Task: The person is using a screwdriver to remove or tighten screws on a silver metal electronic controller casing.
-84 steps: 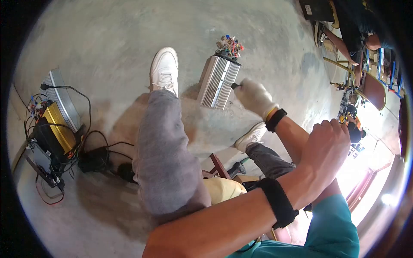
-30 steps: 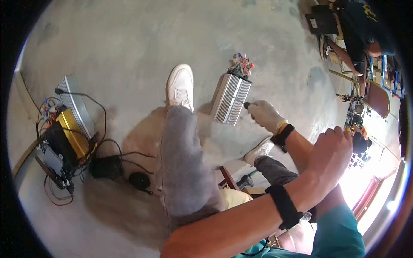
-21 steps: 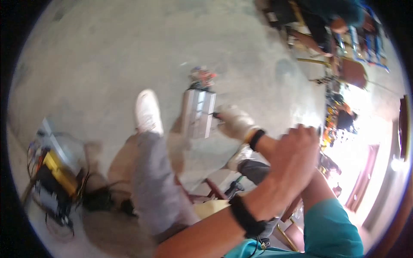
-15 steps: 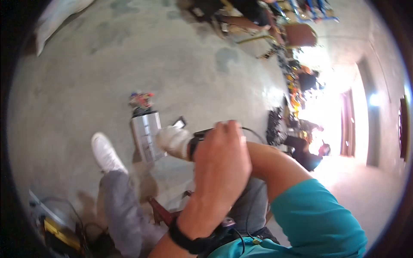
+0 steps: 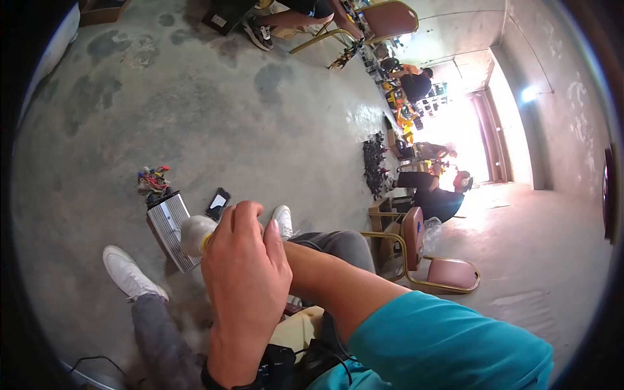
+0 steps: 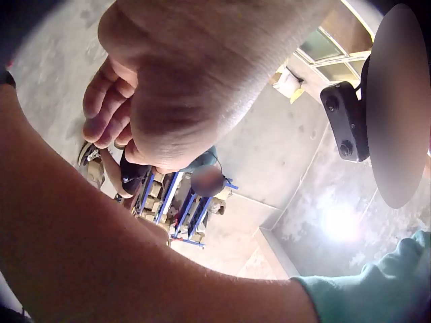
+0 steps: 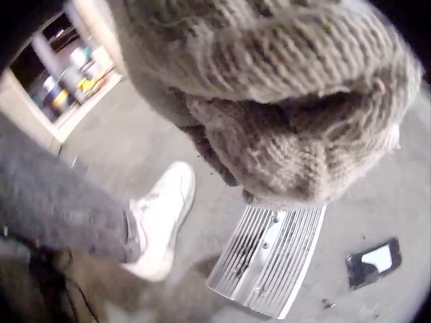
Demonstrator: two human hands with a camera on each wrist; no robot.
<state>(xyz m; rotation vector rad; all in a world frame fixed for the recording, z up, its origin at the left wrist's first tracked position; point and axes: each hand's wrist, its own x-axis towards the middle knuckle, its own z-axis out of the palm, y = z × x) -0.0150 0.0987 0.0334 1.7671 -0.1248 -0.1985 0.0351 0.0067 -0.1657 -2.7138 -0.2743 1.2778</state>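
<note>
My right hand [image 5: 197, 235], in a knitted white glove, is curled round a screwdriver that is mostly hidden by the fingers. It is right over a ribbed aluminium casing [image 5: 170, 224] lying on the floor, with a bundle of coloured wires [image 5: 154, 180] at one end. In the right wrist view the glove [image 7: 289, 128] covers one end of the casing [image 7: 269, 262], and screw heads show along its centre strip. My bare left hand [image 5: 244, 279] is raised and overlaps the right forearm in the head view. Its fingers [image 6: 108, 101] curl loosely with nothing in them.
A flat black piece with a white label [image 5: 218, 203] lies beside the casing. My white shoes [image 5: 130, 272] stand on either side. Folding chairs [image 5: 448, 272], people and a dark heap of parts [image 5: 375, 166] are to the right. A black cable [image 5: 97, 359] lies lower left.
The head view has swung round to the right, so the casing sits further left and the screwdriver has gone out of sight. My right hand stays at the casing; my left stays raised.
</note>
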